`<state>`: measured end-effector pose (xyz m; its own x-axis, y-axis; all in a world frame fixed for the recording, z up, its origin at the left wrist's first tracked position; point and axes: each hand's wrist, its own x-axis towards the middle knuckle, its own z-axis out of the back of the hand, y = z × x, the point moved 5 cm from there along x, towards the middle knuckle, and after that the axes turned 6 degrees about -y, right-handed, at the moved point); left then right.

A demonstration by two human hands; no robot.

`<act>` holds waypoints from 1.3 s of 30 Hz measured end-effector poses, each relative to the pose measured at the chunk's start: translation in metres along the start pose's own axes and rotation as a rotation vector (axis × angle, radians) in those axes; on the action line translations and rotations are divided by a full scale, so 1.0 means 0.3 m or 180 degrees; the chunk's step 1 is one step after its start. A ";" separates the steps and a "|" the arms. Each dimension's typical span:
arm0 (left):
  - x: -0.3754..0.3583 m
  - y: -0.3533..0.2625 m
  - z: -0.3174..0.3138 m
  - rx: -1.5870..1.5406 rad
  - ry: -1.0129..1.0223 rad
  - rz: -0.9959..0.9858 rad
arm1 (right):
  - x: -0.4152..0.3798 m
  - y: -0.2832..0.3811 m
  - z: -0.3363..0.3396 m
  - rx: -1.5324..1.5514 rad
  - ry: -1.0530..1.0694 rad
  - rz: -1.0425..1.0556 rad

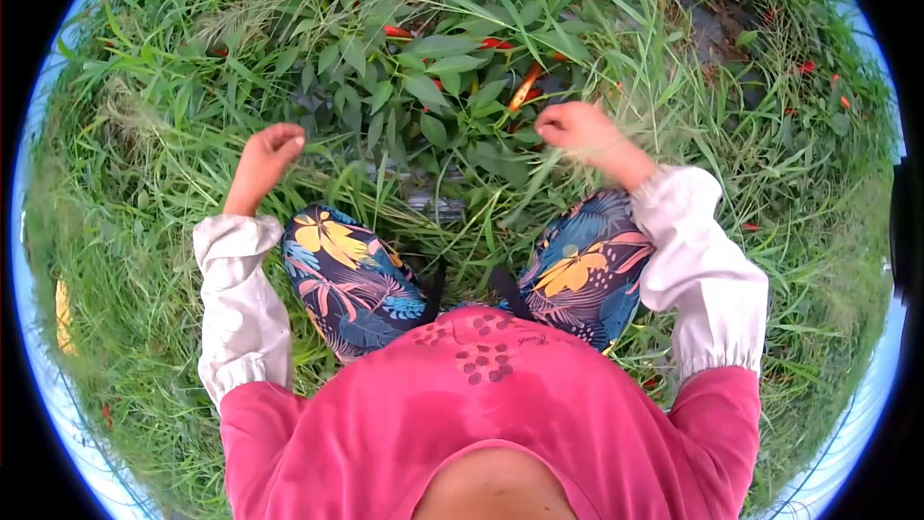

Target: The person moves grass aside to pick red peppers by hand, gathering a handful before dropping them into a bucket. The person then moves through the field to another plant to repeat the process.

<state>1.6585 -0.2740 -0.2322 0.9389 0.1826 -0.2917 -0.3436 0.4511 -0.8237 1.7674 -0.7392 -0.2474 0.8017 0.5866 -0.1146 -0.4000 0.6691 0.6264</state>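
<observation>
Tall grass point(144, 193) crowds in from every side, its long blades crossing in front of the chili plant point(423, 87) that stands just beyond the knees. The left hand point(269, 149) is curled shut among grass blades at the plant's left edge; whether it grips anything cannot be told. The right hand point(575, 127) is closed on a tuft of grass, near a red chili point(525, 87). More red chilies point(496, 42) hang farther in, half screened by leaves, with little open ground between.
</observation>
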 end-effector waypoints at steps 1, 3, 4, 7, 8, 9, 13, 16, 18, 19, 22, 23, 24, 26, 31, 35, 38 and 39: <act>-0.011 -0.087 -0.022 -0.0015 -0.0013 -0.0010 | 0.020 0.010 -0.041 -0.0391 0.0074 0.0146; -0.051 -0.355 -0.102 -0.0455 -0.0459 -0.0855 | 0.025 0.139 -0.068 -0.1064 0.0222 0.0558; -0.072 -0.439 -0.159 -0.0731 -0.0323 -0.0826 | 0.019 0.184 -0.097 -0.1286 0.0361 0.0852; -0.123 -0.602 -0.368 -0.1446 0.0145 -0.1031 | -0.046 0.254 -0.324 -0.1570 0.1668 0.0978; -0.124 -0.615 -0.441 -0.1573 0.0383 -0.1072 | -0.094 0.297 -0.397 -0.1483 0.1999 0.0855; -0.123 -0.616 -0.506 -0.1635 0.0633 -0.1028 | -0.133 0.278 -0.522 -0.1224 0.1746 0.0469; -0.117 -0.441 -0.743 -0.0767 0.1692 -0.0835 | -0.264 0.232 -0.915 -0.0605 0.1376 -0.0038; -0.208 -0.377 -0.793 0.1853 0.2238 -0.1769 | -0.305 0.199 -0.941 -0.0640 0.1519 0.0088; -0.229 -0.389 -0.797 0.2113 0.2243 -0.2006 | -0.296 0.148 -0.975 -0.0640 0.1696 0.0165; -0.228 -0.404 -0.798 0.2092 0.2253 -0.2026 | -0.263 0.096 -1.002 -0.0644 0.0605 0.0318; -0.210 -0.489 -0.757 0.1207 0.1641 -0.2266 | -0.235 0.003 -1.035 -0.1107 0.1711 -0.0248; -0.191 -0.501 -0.738 0.0940 0.1554 -0.2007 | -0.234 0.032 -0.992 -0.1108 0.1708 -0.0251; -0.167 -0.505 -0.722 0.0679 0.1450 -0.1761 | -0.230 0.062 -0.928 -0.0920 0.1862 -0.0409; -0.140 -0.487 -0.693 0.0583 0.1270 -0.1683 | -0.231 0.108 -0.837 -0.0536 0.2195 -0.0724; -0.122 -0.492 -0.646 0.0307 0.1014 -0.1377 | -0.061 0.138 -0.670 -0.0723 0.1883 -0.1095; -0.097 -0.506 -0.635 -0.0269 0.0875 -0.1134 | -0.035 0.138 -0.330 -0.1488 0.1842 -0.1541; -0.082 -0.481 -0.635 -0.0417 0.0733 -0.0955 | -0.025 0.094 -0.145 -0.1510 0.1163 -0.2005; -0.087 -0.477 -0.640 -0.0383 0.0758 -0.0945 | -0.009 0.074 -0.107 -0.1406 0.0460 -0.2172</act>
<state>1.6867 -0.5110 -0.2001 0.9801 -0.1544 -0.1251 -0.0651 0.3457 -0.9361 1.7419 -0.7113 -0.2578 0.8786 0.0191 -0.4772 -0.0078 0.9996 0.0258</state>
